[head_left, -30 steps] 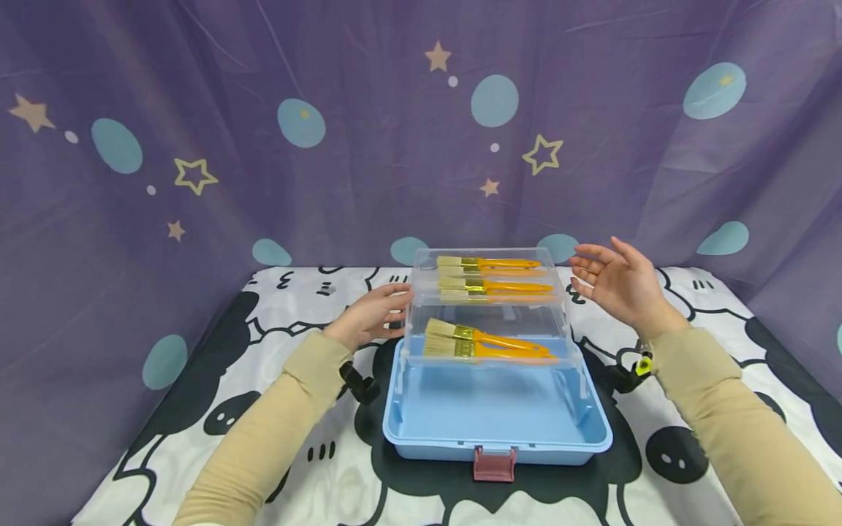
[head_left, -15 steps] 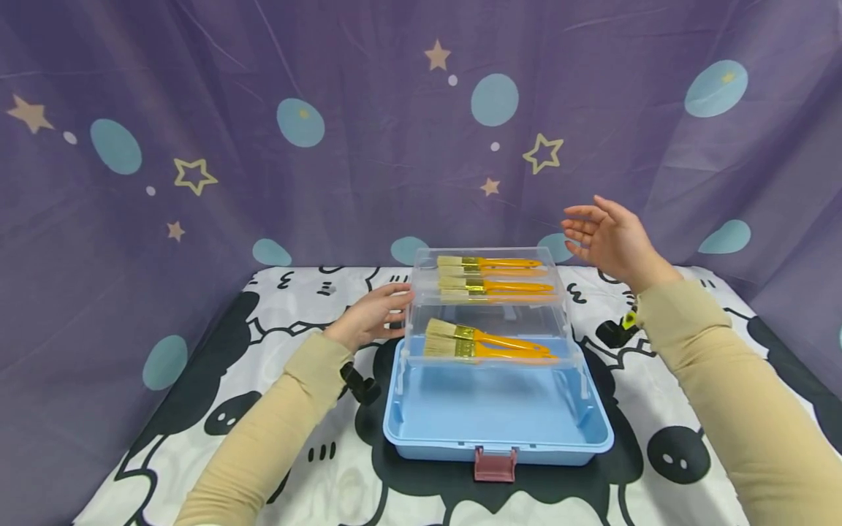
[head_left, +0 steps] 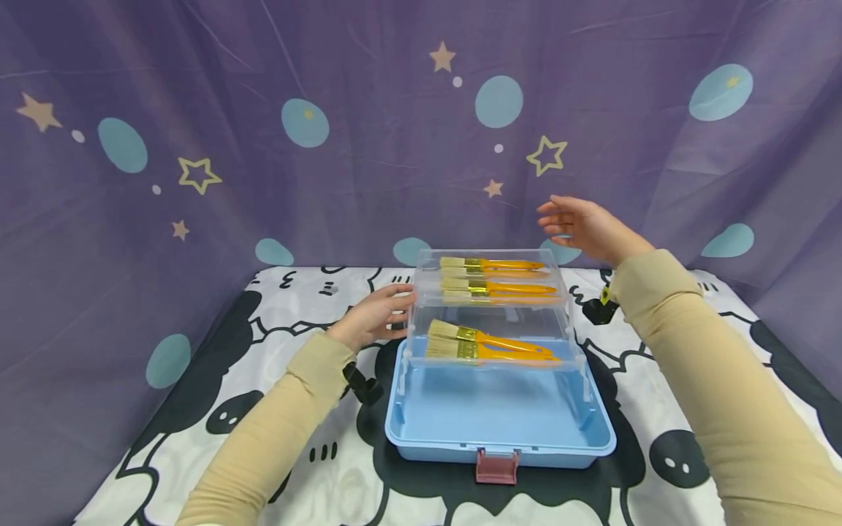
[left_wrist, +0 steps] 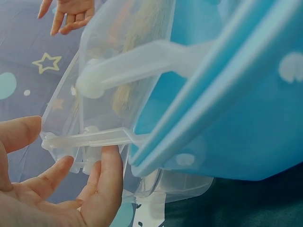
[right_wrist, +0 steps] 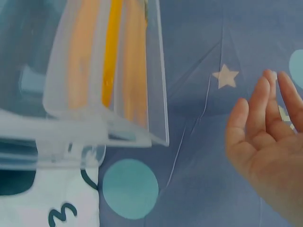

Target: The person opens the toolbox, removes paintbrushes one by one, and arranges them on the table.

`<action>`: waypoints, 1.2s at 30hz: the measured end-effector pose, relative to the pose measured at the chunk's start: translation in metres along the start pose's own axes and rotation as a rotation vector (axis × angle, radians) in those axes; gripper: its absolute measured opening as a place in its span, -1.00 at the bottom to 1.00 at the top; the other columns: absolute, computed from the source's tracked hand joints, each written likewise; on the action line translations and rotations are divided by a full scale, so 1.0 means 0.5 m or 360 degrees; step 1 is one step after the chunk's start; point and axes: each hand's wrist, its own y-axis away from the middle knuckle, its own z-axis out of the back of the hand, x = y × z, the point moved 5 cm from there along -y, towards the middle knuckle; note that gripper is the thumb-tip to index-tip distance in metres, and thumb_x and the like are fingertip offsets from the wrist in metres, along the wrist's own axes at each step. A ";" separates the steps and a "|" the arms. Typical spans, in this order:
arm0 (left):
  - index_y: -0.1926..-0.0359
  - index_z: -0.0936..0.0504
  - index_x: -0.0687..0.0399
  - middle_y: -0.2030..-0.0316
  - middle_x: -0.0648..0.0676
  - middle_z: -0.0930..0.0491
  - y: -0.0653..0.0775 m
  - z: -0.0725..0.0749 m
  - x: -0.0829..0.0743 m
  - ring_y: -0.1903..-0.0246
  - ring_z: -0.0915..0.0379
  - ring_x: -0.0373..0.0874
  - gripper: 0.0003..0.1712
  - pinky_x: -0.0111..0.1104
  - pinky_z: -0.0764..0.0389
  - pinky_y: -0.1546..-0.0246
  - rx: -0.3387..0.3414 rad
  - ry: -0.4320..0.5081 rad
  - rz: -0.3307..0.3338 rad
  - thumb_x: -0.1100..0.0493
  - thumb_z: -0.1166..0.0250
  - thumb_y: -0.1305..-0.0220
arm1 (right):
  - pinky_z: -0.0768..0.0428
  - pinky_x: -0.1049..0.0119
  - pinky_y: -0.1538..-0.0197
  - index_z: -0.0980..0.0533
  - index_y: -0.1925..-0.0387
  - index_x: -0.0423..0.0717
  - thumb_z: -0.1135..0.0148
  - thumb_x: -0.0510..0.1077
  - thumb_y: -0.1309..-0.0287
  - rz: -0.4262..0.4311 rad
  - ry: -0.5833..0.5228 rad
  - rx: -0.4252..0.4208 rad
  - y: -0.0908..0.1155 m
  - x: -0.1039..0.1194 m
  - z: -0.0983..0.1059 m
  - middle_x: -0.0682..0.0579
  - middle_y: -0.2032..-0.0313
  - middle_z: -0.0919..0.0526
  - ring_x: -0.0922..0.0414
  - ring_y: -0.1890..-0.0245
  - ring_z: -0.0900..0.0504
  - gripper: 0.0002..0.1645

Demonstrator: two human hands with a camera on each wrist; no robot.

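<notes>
A light blue toolbox point(head_left: 434, 449) sits unfolded, its clear trays point(head_left: 490, 316) raised in tiers at the back. Two paintbrushes point(head_left: 513, 356) with yellow handles lie in the lower tray, and more paintbrushes point(head_left: 526, 288) rest in the tier above, bristles to the left. My left hand point(head_left: 373, 318) touches the trays' left side; in the left wrist view its fingertips point(left_wrist: 111, 161) meet the tray edge by a clear hinge arm point(left_wrist: 94, 138). Above and behind the trays' right end, my right hand point(head_left: 585, 225) hovers with relaxed fingers, holding nothing.
A red-brown latch point(head_left: 497, 467) hangs at the toolbox's front. Beneath lies a black-and-white cartoon cloth point(head_left: 329, 467). A purple curtain point(head_left: 368, 204) with stars and blue spots closes off the back and sides.
My right hand has risen and then moved left, from beside the trays to over their back right corner. The left hand, the toolbox and the brushes stay where they were.
</notes>
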 end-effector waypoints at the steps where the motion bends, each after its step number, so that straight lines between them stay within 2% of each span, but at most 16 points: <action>1: -0.42 -0.14 -0.07 -0.36 0.10 -0.15 0.000 0.000 0.000 -0.33 -0.09 0.11 -0.38 -0.03 -0.37 -0.22 0.0004 -0.0003 -0.0002 0.01 -0.08 -0.42 | -0.46 0.35 0.09 -0.49 0.16 0.07 0.11 0.12 -0.41 -0.0015 0.0108 -0.0005 -0.005 0.000 0.000 0.23 0.33 -0.58 0.31 0.32 -0.53 -0.69; 3: -0.42 -0.13 -0.06 -0.37 0.11 -0.15 -0.002 0.000 0.000 -0.33 -0.09 0.11 -0.37 -0.03 -0.38 -0.22 0.0009 -0.0006 -0.0004 0.01 -0.08 -0.42 | -0.44 0.31 0.00 -0.44 0.03 0.00 0.13 0.12 -0.41 -0.0046 0.0319 0.0010 -0.013 -0.002 -0.002 0.27 0.32 -0.56 0.33 0.29 -0.52 -0.64; 8: -0.41 -0.15 -0.08 -0.36 0.11 -0.15 -0.003 -0.001 0.000 -0.32 -0.11 0.11 -0.39 -0.04 -0.38 -0.21 0.0009 0.0000 0.0005 0.01 -0.08 -0.42 | -0.36 0.06 -0.23 -0.25 -0.25 -0.25 0.11 0.10 -0.41 -0.0129 0.0669 0.0098 -0.028 -0.014 -0.009 0.22 0.23 -0.53 0.30 0.20 -0.52 -0.40; 12: -0.40 -0.17 -0.08 -0.36 0.11 -0.16 -0.005 0.000 0.002 -0.32 -0.11 0.11 -0.40 -0.04 -0.38 -0.21 -0.0002 0.0003 0.0012 0.01 -0.09 -0.42 | -0.35 -0.02 -0.26 -0.28 -0.27 -0.27 0.07 0.04 -0.40 -0.0133 0.0849 0.0086 -0.040 -0.025 -0.013 0.02 0.03 -0.52 0.24 0.14 -0.49 -0.42; 16: -0.42 -0.15 -0.08 -0.35 0.10 -0.17 -0.007 0.001 0.003 -0.31 -0.12 0.11 -0.38 -0.05 -0.40 -0.20 -0.0011 -0.0009 0.0015 0.01 -0.10 -0.41 | -0.37 -0.05 -0.25 -0.32 -0.25 -0.25 -0.01 0.05 -0.37 -0.0135 0.1005 0.0079 -0.049 -0.041 -0.019 -0.18 -0.13 -0.45 0.05 0.00 -0.45 -0.41; 20: -0.43 -0.14 -0.08 -0.35 0.09 -0.18 -0.006 0.001 0.002 -0.31 -0.13 0.10 -0.37 -0.05 -0.41 -0.19 -0.0014 -0.0018 0.0011 0.00 -0.09 -0.41 | -0.40 -0.06 -0.23 -0.37 -0.23 -0.22 -0.10 0.08 -0.31 -0.0125 0.1171 0.0100 -0.057 -0.057 -0.026 -0.23 -0.20 -0.43 -0.15 -0.18 -0.39 -0.39; 27: -0.42 -0.15 -0.08 -0.36 0.12 -0.16 -0.001 0.002 -0.001 -0.32 -0.12 0.12 -0.38 -0.04 -0.39 -0.21 0.0001 -0.0015 -0.0001 0.00 -0.09 -0.41 | -0.41 -0.08 -0.20 -0.43 -0.19 -0.25 -0.15 0.02 -0.26 -0.0082 0.1406 0.0054 -0.070 -0.066 -0.029 -0.24 -0.19 -0.46 -0.15 -0.18 -0.42 -0.42; 36: -0.42 -0.14 -0.09 -0.35 0.08 -0.18 -0.004 0.004 0.001 -0.32 -0.12 0.10 -0.37 -0.06 -0.41 -0.19 -0.0015 -0.0021 0.0033 0.00 -0.10 -0.41 | -0.42 -0.06 -0.21 -0.44 -0.17 -0.31 -0.18 -0.11 -0.26 -0.0055 0.1467 0.0109 -0.082 -0.078 -0.036 -0.27 -0.11 -0.54 -0.16 -0.13 -0.49 -0.49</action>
